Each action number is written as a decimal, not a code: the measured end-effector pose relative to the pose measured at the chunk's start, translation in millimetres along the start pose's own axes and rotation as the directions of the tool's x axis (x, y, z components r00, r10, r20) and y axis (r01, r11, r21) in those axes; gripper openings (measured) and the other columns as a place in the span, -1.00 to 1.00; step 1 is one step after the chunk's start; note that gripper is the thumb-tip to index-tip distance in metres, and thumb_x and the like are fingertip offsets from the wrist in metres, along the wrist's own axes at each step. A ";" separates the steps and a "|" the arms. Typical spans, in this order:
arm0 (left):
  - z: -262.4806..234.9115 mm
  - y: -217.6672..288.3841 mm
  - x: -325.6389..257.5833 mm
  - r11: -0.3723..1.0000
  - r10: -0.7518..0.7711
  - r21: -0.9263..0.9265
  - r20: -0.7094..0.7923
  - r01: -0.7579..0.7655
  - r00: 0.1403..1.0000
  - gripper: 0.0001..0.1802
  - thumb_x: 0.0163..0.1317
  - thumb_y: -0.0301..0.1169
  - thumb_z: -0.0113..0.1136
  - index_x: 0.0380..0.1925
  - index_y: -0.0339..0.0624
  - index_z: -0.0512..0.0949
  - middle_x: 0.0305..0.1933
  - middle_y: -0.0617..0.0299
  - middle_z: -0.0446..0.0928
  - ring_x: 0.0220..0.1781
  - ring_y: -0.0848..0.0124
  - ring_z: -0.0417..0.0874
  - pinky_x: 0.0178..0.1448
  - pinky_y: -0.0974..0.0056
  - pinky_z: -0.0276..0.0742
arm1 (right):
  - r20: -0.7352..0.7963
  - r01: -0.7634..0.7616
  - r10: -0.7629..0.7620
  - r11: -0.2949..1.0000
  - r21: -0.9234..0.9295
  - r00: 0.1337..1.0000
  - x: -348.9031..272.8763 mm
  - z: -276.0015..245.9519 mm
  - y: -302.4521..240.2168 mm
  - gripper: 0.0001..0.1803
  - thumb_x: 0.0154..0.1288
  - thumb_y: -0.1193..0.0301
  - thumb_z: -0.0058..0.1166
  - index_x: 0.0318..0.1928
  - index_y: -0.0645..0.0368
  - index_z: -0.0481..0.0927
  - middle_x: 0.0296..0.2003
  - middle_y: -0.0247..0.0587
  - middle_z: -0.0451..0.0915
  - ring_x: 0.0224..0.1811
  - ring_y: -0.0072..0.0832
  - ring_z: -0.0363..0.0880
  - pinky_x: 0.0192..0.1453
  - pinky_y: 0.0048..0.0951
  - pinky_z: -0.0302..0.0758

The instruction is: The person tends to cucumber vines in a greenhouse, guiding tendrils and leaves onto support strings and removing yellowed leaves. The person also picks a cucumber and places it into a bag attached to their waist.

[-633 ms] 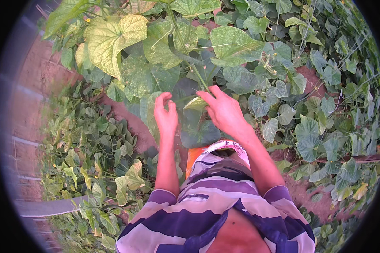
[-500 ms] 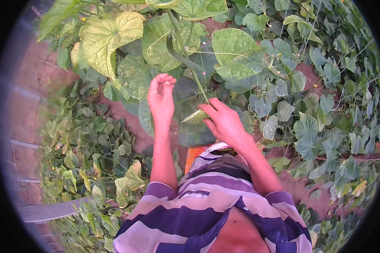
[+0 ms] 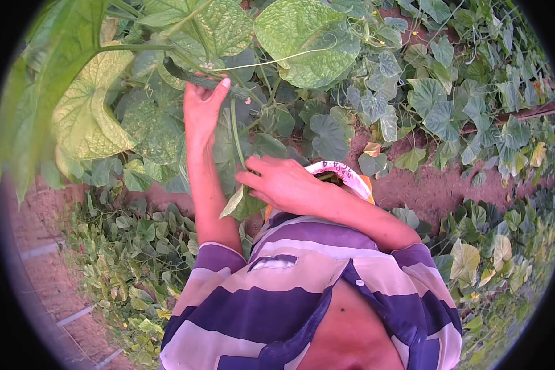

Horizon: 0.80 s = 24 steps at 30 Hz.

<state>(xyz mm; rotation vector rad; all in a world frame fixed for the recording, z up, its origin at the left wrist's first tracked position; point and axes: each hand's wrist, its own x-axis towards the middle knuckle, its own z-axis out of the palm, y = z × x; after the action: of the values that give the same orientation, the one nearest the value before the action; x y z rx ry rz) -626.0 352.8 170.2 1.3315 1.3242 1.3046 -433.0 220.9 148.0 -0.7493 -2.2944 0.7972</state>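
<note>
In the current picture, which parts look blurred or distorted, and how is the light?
Head view: the near leaf at upper left is blurred; head view: fisheye curvature toward the edges; head view: soft light, left hand and right hand reasonably sharp.

Leafy plants (image 3: 143,246) on reddish soil (image 3: 422,190)

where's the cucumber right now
In the head view, the dark green cucumber is in the upper part, left of centre, in the grip of the left hand, with a large yellowed leaf to its left.
</note>
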 end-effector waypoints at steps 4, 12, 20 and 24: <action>-5.5 -10.1 6.3 0.996 -0.033 -0.084 0.022 0.035 0.999 -0.53 0.31 -0.45 0.42 0.17 -0.27 0.48 0.13 0.12 0.65 0.20 0.36 0.60 0.39 0.20 0.42 | 0.004 -0.034 0.034 0.993 0.112 0.999 3.2 2.8 1.2 -0.55 0.30 0.31 0.28 0.17 0.10 0.54 -0.10 -0.12 0.52 -0.05 -0.11 0.64 -0.08 -0.08 0.65; -5.3 -27.2 28.7 0.950 -0.059 -0.302 0.075 0.079 0.995 -0.51 0.29 -0.58 0.16 0.24 -0.40 0.39 0.08 -0.12 0.65 0.09 0.18 0.65 0.22 0.03 0.59 | 0.033 -0.223 0.592 0.250 0.942 0.805 -29.8 25.1 69.2 -0.48 0.57 0.32 0.11 0.40 0.23 0.36 0.08 -0.12 0.56 -0.16 -0.51 0.68 -0.17 -0.44 0.62; -29.1 -54.9 62.7 0.974 -0.014 -0.226 0.035 0.022 0.999 -0.74 0.40 -0.46 0.09 0.01 -0.35 0.56 0.07 -0.10 0.63 0.23 -0.01 0.59 0.22 -0.19 0.55 | 0.408 -0.618 0.712 0.046 0.785 0.571 -30.4 138.0 257.2 -0.80 0.53 0.40 0.07 0.01 0.27 0.61 -0.26 -0.31 0.67 -0.30 -0.62 0.64 -0.30 -0.53 0.54; -29.2 -54.8 72.2 0.919 -0.157 -0.375 -0.072 0.119 0.985 -0.72 0.39 -0.42 0.09 -0.05 -0.43 0.56 0.08 -0.09 0.56 0.32 -0.06 0.49 0.54 -0.26 0.19 | 0.376 -0.608 0.784 0.002 0.794 0.494 -32.8 173.1 310.6 -0.83 0.46 0.44 0.10 -0.05 0.25 0.63 -0.29 -0.33 0.68 -0.33 -0.62 0.63 -0.31 -0.51 0.54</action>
<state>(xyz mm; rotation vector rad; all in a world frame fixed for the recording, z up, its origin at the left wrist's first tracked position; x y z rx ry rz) -668.6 426.6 127.7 0.9057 1.1436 1.4518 -432.6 344.1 -187.2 -1.3491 -0.7777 2.0592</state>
